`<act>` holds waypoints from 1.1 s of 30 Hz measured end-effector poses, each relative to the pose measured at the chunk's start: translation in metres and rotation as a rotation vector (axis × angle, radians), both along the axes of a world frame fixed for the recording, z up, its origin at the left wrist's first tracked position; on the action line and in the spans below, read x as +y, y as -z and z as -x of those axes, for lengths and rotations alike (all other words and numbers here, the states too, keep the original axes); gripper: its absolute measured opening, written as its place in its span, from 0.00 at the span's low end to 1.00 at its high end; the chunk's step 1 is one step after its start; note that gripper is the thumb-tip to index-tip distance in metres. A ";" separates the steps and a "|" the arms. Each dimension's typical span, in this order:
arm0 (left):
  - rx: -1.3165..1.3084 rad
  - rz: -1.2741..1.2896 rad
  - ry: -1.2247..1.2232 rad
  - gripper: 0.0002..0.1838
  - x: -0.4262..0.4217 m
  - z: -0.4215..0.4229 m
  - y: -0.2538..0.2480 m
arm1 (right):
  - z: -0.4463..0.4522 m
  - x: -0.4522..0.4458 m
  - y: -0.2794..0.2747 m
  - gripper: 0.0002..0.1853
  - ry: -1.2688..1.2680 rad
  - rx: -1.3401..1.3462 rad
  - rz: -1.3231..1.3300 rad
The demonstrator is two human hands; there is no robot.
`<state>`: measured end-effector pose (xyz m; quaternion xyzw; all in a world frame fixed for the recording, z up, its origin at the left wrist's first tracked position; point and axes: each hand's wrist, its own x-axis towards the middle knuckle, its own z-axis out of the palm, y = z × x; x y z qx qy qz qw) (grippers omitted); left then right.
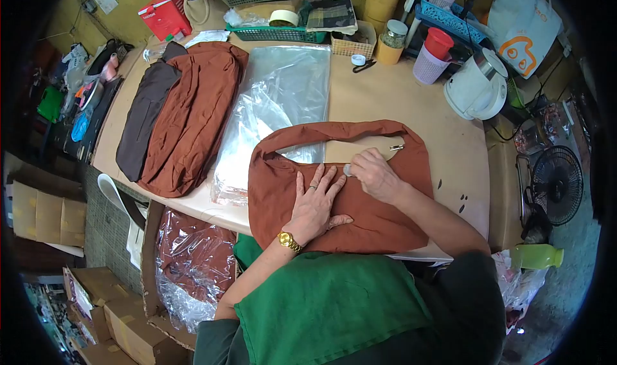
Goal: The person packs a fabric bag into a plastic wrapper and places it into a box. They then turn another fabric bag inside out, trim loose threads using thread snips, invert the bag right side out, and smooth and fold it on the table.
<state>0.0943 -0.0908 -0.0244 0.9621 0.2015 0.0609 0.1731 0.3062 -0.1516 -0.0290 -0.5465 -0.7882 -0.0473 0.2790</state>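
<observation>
A rust-brown fabric shoulder bag lies flat on the table in front of me, its strap looped toward the far side. A metal zipper pull shows near the right end of its opening. My left hand rests flat on the bag with fingers spread, just below the zipper edge. My right hand is closed in a pinch on a small whitish piece, held against the bag beside my left fingertips. What kind of piece it is, I cannot tell.
Rust-brown bags and a dark one are piled at left, beside clear plastic sleeves. Baskets, jars and a white kettle line the back. A carton of plastic-wrapped bags stands below left; a fan is at right.
</observation>
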 end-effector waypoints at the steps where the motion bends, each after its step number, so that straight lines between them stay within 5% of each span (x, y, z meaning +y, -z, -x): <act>1: -0.012 -0.006 0.000 0.53 0.000 0.000 0.001 | -0.001 0.002 0.000 0.08 -0.004 -0.001 -0.003; 33: 0.006 -0.011 0.001 0.53 0.001 -0.001 -0.001 | 0.002 0.007 0.002 0.03 0.060 0.018 0.022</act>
